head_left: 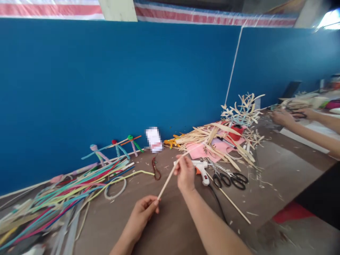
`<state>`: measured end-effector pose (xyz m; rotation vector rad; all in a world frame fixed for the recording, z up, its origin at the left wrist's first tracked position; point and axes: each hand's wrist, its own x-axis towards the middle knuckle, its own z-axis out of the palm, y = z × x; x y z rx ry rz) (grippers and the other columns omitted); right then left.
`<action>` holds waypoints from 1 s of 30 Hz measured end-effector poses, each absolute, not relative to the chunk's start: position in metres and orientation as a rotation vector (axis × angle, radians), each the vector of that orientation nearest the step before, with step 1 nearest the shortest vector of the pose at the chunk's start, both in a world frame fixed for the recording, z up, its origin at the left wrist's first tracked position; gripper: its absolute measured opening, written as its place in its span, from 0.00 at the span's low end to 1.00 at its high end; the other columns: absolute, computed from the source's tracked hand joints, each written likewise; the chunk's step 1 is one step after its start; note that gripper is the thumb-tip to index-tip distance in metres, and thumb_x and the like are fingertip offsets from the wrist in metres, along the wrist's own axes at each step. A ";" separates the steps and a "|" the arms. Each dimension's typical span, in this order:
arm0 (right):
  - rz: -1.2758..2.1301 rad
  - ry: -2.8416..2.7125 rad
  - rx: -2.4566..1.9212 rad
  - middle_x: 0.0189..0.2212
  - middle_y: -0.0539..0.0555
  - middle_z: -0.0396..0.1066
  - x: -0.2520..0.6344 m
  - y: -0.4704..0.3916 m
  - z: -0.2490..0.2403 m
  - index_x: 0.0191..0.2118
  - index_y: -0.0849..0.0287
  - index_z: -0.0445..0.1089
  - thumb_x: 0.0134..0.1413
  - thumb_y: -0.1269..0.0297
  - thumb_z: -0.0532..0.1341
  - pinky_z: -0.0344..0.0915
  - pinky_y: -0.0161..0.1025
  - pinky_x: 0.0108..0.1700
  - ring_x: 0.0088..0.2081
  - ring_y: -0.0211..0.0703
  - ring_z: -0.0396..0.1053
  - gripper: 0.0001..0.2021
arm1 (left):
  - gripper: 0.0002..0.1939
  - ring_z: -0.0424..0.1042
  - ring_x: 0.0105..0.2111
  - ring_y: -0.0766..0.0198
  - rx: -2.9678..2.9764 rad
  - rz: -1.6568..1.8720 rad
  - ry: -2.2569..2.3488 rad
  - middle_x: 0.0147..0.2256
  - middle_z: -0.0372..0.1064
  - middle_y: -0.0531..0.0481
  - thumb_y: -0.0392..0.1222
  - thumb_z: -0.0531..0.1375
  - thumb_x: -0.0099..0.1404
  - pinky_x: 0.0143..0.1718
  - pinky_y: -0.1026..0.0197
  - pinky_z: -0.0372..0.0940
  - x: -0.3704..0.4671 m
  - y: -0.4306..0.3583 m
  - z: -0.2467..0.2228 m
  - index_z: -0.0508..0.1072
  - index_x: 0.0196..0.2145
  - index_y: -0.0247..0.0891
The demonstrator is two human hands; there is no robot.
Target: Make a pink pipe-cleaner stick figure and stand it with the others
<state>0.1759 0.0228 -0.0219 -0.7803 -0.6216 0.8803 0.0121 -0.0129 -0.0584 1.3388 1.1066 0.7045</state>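
Note:
Above the brown table, a thin pale stick [167, 181] slants up to the right between my hands. My left hand [145, 211] pinches its lower end between thumb and fingers. Farther up, the fingers of my right hand [185, 171] are closed around the stick, and its far end runs toward the pink paper. Just right of my right hand lies a white hot glue gun [203, 171] with an orange part and a black cord. Two pairs of black-handled scissors [230, 180] rest beside it. A second pale stick [233, 205] lies on the table.
Colourful pipe cleaners [71, 191] pile up at the left. Small pipe-cleaner figures [120, 148] lean on the blue partition [119, 78]. Pale cut strips [209, 136] lie on pink paper [195, 150], near a branching pale bundle [243, 109]. Another person's hands [285, 117] work at far right.

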 end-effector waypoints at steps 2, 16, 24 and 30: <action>0.713 -0.526 -0.756 0.13 0.41 0.50 0.190 0.024 -0.014 0.29 0.59 0.59 0.48 0.54 0.53 0.48 0.27 0.15 0.13 0.27 0.49 0.12 | 0.17 0.49 0.14 0.74 1.380 0.707 1.138 0.17 0.62 0.55 0.53 0.57 0.49 0.15 0.69 0.42 0.014 -0.013 -0.060 0.70 0.28 0.34; 0.550 -0.452 -0.430 0.16 0.44 0.58 0.248 -0.002 0.100 0.30 0.58 0.61 0.51 0.66 0.50 0.44 0.28 0.14 0.12 0.26 0.50 0.04 | 0.13 0.54 0.15 0.73 1.461 0.825 1.143 0.17 0.63 0.53 0.48 0.56 0.53 0.17 0.69 0.50 0.016 -0.010 -0.074 0.69 0.27 0.34; 1.009 -0.835 -0.797 0.11 0.41 0.50 0.122 0.041 0.017 0.28 0.60 0.62 0.48 0.58 0.52 0.42 0.28 0.13 0.12 0.28 0.46 0.10 | 0.22 0.53 0.13 0.75 1.011 1.209 1.064 0.19 0.62 0.54 0.56 0.51 0.54 0.13 0.69 0.47 0.012 -0.003 -0.068 0.66 0.33 0.32; 1.012 -0.981 -1.019 0.13 0.45 0.56 0.071 0.046 -0.068 0.26 0.62 0.65 0.47 0.60 0.52 0.51 0.29 0.18 0.17 0.32 0.53 0.11 | 0.16 0.51 0.13 0.76 0.956 1.348 1.072 0.15 0.54 0.60 0.51 0.57 0.51 0.14 0.71 0.47 0.007 0.004 -0.073 0.63 0.31 0.34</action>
